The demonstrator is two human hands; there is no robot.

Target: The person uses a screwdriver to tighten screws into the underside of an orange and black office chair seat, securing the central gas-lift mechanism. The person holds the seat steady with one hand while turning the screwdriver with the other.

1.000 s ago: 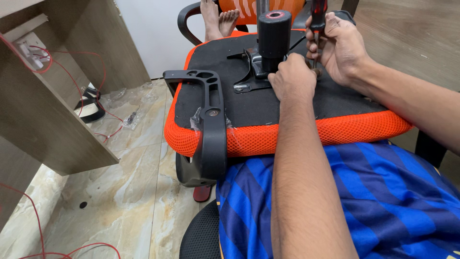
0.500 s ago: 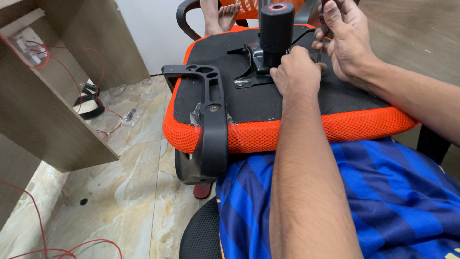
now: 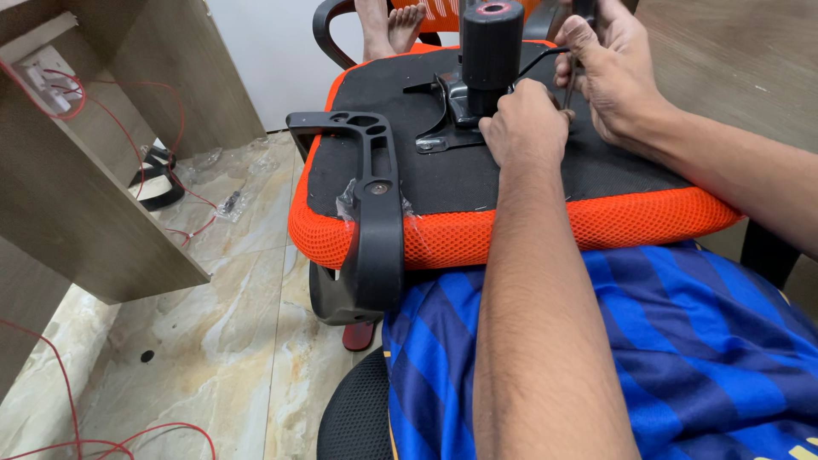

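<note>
Head view: marble floor [image 3: 221, 341], wooden desk [image 3: 94, 213]

An upturned orange chair seat [image 3: 511, 234] lies across the person's lap, left hand [image 3: 526, 128] beside its black cylinder [image 3: 491, 47], right hand [image 3: 609, 72] gripping a screwdriver [image 3: 569, 81].

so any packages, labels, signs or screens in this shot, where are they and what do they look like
Clear plastic bag: small and crumpled, on the marble floor left of the upturned orange chair seat.
Clear plastic wrap scrap: torn, at the black armrest mount on the seat.
No labels, signs or screens show.
</note>
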